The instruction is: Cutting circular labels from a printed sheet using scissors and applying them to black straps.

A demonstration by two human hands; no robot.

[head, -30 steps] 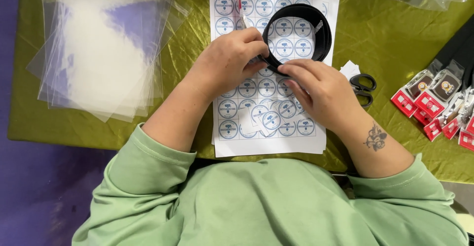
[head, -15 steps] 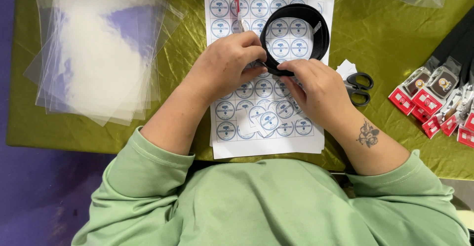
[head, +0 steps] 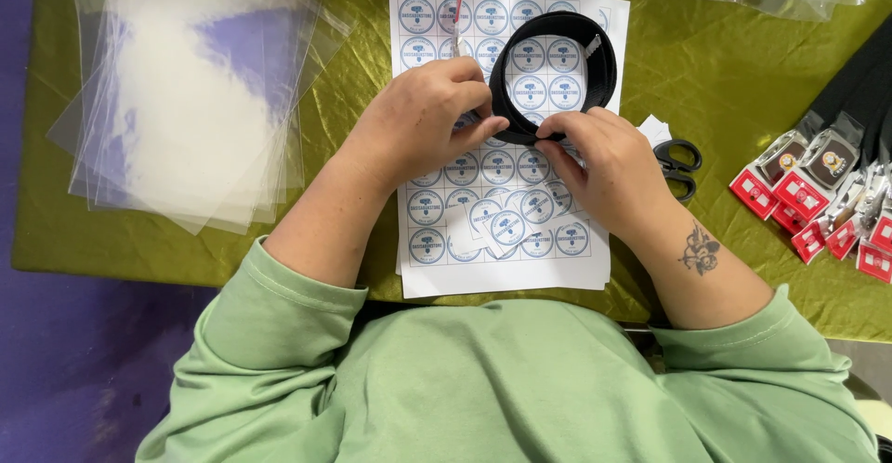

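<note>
Item: black coiled belt (head: 555, 73), upper centre of the frame, lying as a loop on the sheets of round blue-and-white stickers (head: 506, 147).

Left hand (head: 420, 119): closed on the near left rim of the loop, thumb and fingers pinching it.

Right hand (head: 609, 166): fingertips closed against the near edge of the loop, touching the left hand's thumb; whether a sticker sits under them cannot be told.

Change noted: against the pictures of a second and half a second ago, both hands hold nearly the same place on the loop, the right fingers edging a little closer in. Judgement: the fine work at the belt's near edge is still in progress, not finished.

Adjacent: loose cut-out stickers (head: 506, 226) on the sheet below the hands; black scissors (head: 676, 161) just right of the right hand.

Further out: clear plastic bags (head: 177, 91), upper left; red-and-silver buckles (head: 818, 198) on black belts, right edge; olive-green tablecloth (head: 743, 64) beneath all.
</note>
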